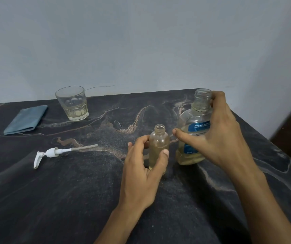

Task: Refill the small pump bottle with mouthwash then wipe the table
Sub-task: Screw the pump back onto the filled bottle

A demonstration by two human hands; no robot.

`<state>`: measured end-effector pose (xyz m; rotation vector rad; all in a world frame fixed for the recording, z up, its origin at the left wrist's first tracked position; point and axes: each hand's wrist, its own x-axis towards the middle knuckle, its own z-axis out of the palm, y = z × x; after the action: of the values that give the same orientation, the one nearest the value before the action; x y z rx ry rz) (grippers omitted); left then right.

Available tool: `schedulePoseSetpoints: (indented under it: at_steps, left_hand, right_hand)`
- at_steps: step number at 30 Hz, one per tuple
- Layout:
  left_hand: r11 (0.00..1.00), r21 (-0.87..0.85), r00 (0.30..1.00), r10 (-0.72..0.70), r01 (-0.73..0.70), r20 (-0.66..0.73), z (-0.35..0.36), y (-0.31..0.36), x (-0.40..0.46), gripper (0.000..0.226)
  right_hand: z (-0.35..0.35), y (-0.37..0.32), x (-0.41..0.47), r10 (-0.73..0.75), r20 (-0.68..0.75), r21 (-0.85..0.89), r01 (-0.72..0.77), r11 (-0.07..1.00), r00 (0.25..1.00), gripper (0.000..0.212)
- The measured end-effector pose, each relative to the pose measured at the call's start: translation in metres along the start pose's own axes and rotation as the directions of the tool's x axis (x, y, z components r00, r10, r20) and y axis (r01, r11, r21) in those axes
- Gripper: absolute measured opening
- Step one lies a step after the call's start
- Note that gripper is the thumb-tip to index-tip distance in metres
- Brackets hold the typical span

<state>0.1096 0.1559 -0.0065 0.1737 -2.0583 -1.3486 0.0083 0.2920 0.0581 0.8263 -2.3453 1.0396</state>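
A: Nearest us, the left hand (146, 159) curls round the small pump bottle (159, 147), thumb on the front, fingers behind. The bottle stands upright on the dark marbled table (70, 199), neck open, pale yellowish liquid showing through most of its body.

B: And just to its right, the right hand (217, 136) spreads over the big mouthwash bottle (192, 131), fingers up by the uncapped neck, thumb reaching out toward the small bottle. Whether it grips firmly or only rests there, I'd call it a hold round the shoulder.

A: That one stands upright too, a shallow layer of liquid left at its bottom. The two bottles sit close, side by side, not touching as far as I can see.

B: So the key relation: both long axes vertical, both mouths up, the big one right of the small one. If more pouring is needed, the right hand would tip its neck leftward over the small mouth, I'd judge.

A: Otherwise the next piece is the pump head (53, 153), lying flat well to the left, tube pointing right toward the hands. The left hand is nearer it.

B: Farther back, a folded blue cloth (25, 120) for the wiping, and beside it a glass tumbler (72, 103) with a little pale liquid, near the wall.
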Motion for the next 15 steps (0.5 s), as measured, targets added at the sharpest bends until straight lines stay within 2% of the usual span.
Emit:
schedulePoseSetpoints:
  at_steps: [6,15]
  left_hand:
    - [0.996,-0.064,0.995,0.059,-0.065,-0.084,-0.0023,0.0005,0.0037,0.026]
    - [0.995,-0.035,0.982,0.081,-0.089,-0.172,-0.0087,-0.0053,0.0083,0.021]
  right_hand:
    - [-0.0005,-0.0004,0.0003,0.020,0.012,-0.024,-0.020,1.000,1.000,0.081]
    - [-0.0006,0.0005,-0.0009,0.067,0.029,-0.061,-0.065,0.996,0.997,0.085]
